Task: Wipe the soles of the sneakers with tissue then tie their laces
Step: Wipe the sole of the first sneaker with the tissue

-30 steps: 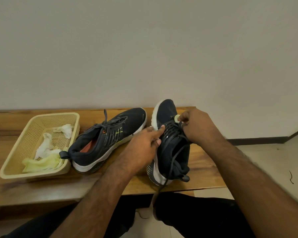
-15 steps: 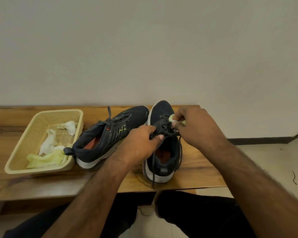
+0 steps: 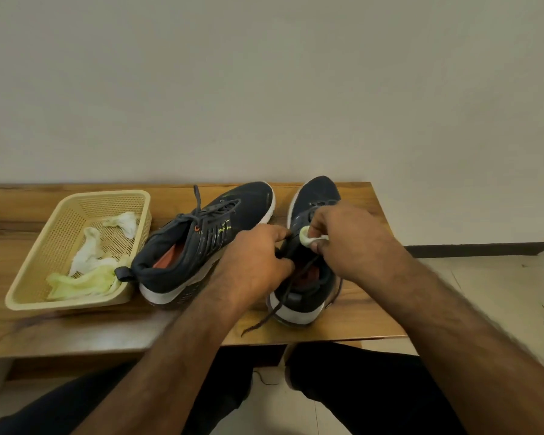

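Observation:
Two dark sneakers with white soles stand on a wooden bench (image 3: 76, 334). The left sneaker (image 3: 201, 243) lies angled, its toe pointing to the far right, laces loose. The right sneaker (image 3: 311, 196) stands upright with its heel toward me. My left hand (image 3: 255, 262) pinches a dark lace (image 3: 264, 321) over that shoe's tongue; the lace end trails past the heel toward the bench edge. My right hand (image 3: 349, 240) holds a small wad of pale tissue (image 3: 307, 238) and grips the other lace beside it. Both hands hide the shoe's eyelets.
A pale yellow plastic basket (image 3: 29, 290) sits at the left of the bench with white and yellow-green crumpled tissues (image 3: 88, 268) inside. A plain wall rises behind the bench. The bench ends at the right over tiled floor (image 3: 484, 284). My dark-trousered legs are below.
The right sneaker went from tilted on its side in my hands to standing flat on the bench. Both hands shifted onto its laces, and the view moved slightly.

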